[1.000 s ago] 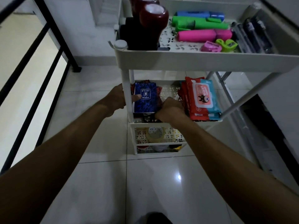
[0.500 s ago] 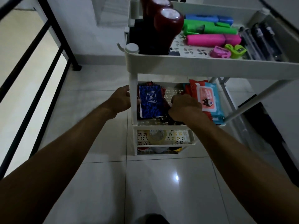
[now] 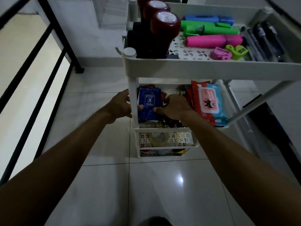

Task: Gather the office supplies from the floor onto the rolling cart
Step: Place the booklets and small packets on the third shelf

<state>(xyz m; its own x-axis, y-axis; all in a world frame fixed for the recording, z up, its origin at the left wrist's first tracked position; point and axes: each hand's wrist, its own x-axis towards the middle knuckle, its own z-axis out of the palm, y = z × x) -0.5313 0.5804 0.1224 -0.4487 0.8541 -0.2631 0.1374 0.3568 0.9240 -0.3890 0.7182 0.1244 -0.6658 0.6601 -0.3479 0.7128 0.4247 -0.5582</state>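
A white rolling cart (image 3: 211, 66) with several tiers stands on the tiled floor. On its middle shelf lies a small blue notepad (image 3: 149, 101) on top of other small pads. My left hand (image 3: 121, 106) reaches around the cart's front left post, its thumb touching the notepad's left edge. My right hand (image 3: 175, 106) grips the notepad's right edge, thumb on the cover. Wet-wipe packs (image 3: 208, 101) lie to the right on the same shelf. The top tray holds highlighters (image 3: 213, 40), sharpeners (image 3: 228, 53), pens and dark red stamps (image 3: 164, 28).
A roll of clear tape (image 3: 159, 138) sits on the lower shelf. A black metal railing (image 3: 32, 82) runs along the left. A white wall base (image 3: 99, 61) lies behind the cart. Glossy white floor tiles (image 3: 146, 193) spread in front.
The view has shifted so the cart sits further right and nearer. Both hands stay on the blue notepad; my right hand has moved from beside it onto its right edge.
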